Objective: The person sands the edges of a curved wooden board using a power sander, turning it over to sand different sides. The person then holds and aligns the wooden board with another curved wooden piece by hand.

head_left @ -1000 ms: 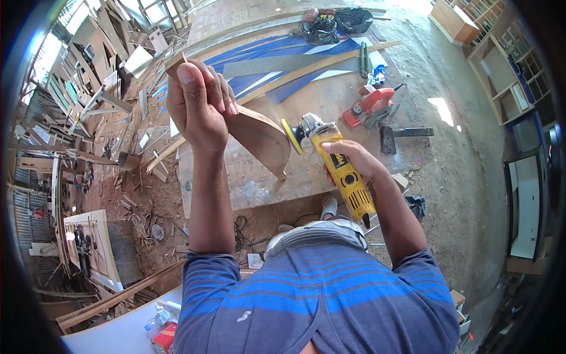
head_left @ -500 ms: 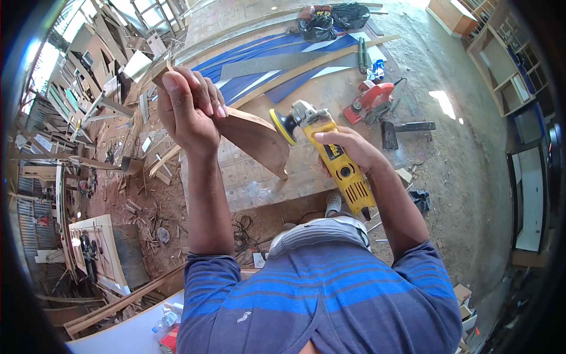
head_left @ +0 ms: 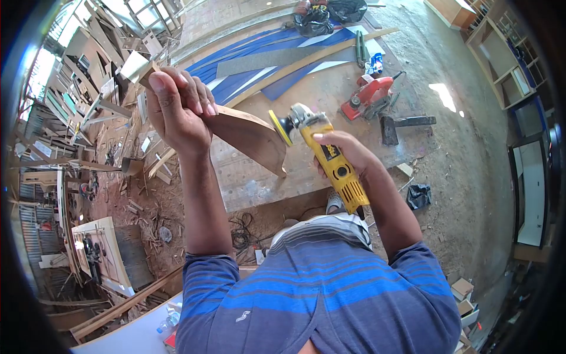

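Note:
My left hand [head_left: 180, 112] is wrapped round the upper left part of a curved wooden piece [head_left: 250, 140], which slants down to the right over the worktable. My right hand [head_left: 345, 154] grips the body of a yellow power tool [head_left: 342, 171]. The tool's round yellow-edged disc [head_left: 280, 127] faces the broad right end of the wooden piece, close to its edge; whether they touch I cannot tell.
On the worktable [head_left: 253, 194] lie blue strips [head_left: 283, 87], a long wooden strip [head_left: 306, 62], a red power saw [head_left: 368, 97], a hammer [head_left: 407, 123] and black plastic bags [head_left: 313, 22]. Scrap wood covers the ground at left. A cable [head_left: 242, 231] lies beneath the table's front edge.
My left hand and the wooden piece have shifted slightly left. The yellow tool has moved a little left too, and its disc has changed its tilt.

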Demonstrator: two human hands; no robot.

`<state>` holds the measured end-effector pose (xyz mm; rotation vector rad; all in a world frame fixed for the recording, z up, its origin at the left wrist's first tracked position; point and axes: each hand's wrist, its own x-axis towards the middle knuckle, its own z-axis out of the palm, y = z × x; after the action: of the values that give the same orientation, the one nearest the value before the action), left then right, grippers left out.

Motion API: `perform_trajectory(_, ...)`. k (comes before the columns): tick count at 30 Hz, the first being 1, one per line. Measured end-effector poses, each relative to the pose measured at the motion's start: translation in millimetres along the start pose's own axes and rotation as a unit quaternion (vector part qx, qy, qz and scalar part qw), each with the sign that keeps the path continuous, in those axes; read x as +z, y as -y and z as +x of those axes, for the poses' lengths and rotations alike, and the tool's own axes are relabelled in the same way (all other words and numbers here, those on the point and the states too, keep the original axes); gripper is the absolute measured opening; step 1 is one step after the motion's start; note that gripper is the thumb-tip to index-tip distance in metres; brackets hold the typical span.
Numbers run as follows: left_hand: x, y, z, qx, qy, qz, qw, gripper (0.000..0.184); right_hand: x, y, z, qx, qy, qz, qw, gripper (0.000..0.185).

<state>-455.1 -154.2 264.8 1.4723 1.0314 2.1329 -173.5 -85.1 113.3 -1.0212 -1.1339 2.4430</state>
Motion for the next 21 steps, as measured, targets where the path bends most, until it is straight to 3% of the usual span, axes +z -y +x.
perform_trajectory(5,5,-3,-1,-0.007,0.004,-0.006,1.0,0.046,18,25,-12,-0.077,-0.01,-0.077,0.994,0.044)
perform_trajectory(12,-1,-1,-1,-0.004,0.008,-0.013,1.0,0.046,-11,-21,12,0.073,-0.021,0.027,0.997,0.052)
perform_trajectory(21,0,1,-2,-0.007,0.013,-0.015,1.0,0.043,-35,-79,34,0.13,-0.035,0.081,0.988,0.054)
